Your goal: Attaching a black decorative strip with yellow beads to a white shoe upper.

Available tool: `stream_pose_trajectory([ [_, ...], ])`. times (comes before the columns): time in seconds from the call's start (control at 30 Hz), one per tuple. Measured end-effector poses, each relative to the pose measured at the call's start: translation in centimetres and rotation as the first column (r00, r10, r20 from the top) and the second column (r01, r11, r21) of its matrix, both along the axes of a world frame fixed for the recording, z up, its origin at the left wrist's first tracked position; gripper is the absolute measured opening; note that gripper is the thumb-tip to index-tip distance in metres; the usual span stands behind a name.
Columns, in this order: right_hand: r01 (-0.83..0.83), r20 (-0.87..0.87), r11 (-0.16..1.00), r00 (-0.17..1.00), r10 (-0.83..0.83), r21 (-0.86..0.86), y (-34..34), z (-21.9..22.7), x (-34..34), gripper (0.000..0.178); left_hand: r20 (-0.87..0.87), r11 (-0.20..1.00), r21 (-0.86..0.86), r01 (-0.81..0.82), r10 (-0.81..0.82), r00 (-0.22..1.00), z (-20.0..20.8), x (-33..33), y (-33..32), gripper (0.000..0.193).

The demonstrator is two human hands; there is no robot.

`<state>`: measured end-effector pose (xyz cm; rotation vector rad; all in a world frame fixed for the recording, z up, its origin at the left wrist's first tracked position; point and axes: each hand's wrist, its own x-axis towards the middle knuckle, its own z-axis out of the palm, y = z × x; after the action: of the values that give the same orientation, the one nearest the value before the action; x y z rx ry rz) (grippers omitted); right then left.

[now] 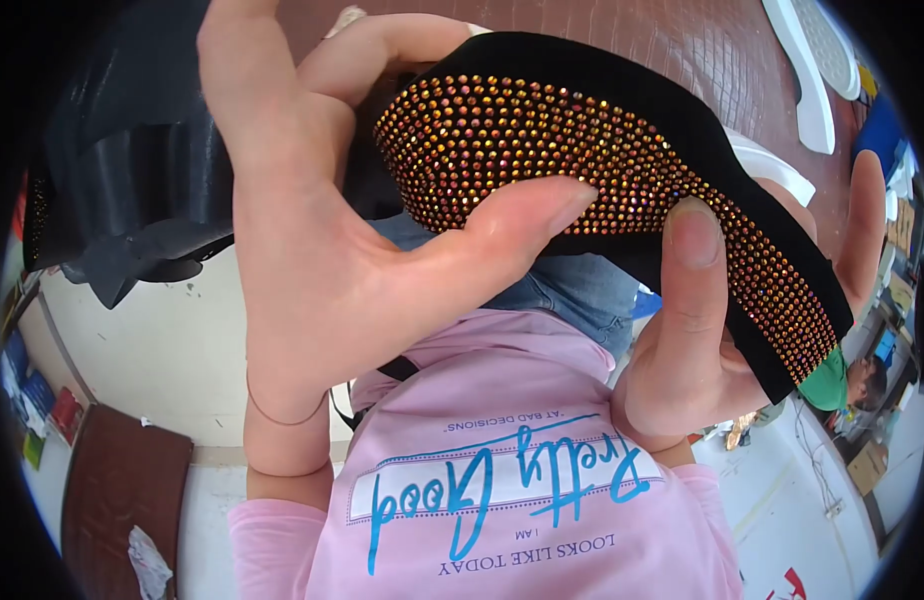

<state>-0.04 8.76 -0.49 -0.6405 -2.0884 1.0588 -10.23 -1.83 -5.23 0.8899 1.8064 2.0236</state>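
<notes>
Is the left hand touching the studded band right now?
Touching: the head view shows the left hand holding the band, its thumb over the studded front, a finger behind.

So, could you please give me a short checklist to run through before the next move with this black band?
1. Left hand on the black band: ok, its thumb lies across the studded face.
2. Right hand on the band: ok, its thumb tip is at the lower edge of the stones.
3. Studded face turned toward the camera: ok.
4. Band lying flat and straight: not ok, it curves and slopes down at the right.
5. Every stone firmly fixed: cannot tell, the thumbs cover some and looseness would not show.
6. Back of the band: cannot tell, it faces away.
</notes>
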Motion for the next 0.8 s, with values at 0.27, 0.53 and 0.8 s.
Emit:
stream_pose_trajectory([
  [0.27, 0.002, 0.048, 0.999, 0.999, -0.003, 0.035, 0.8, 0.2, 0.8, 0.073, -0.563, 0.999, 0.009, -0.049, 0.046, 0.826, -0.5, -1.5, -1.3, 0.082],
  [0.53, -0.086, 0.21, 0.991, 0.976, 0.062, 0.106, 3.1, 1.9, 2.9, 0.075, -0.664, 0.993, -0.12, -0.02, -0.066, 0.745, 0.3, -0.8, -2.3, 0.086],
  [0.8, -0.169, 0.352, 0.98, 0.928, 0.121, 0.109, 3.9, 3.0, 4.2, 0.079, -0.682, 0.967, -0.255, -0.026, -0.161, 0.713, 0.8, 0.0, -2.9, 0.09],
])
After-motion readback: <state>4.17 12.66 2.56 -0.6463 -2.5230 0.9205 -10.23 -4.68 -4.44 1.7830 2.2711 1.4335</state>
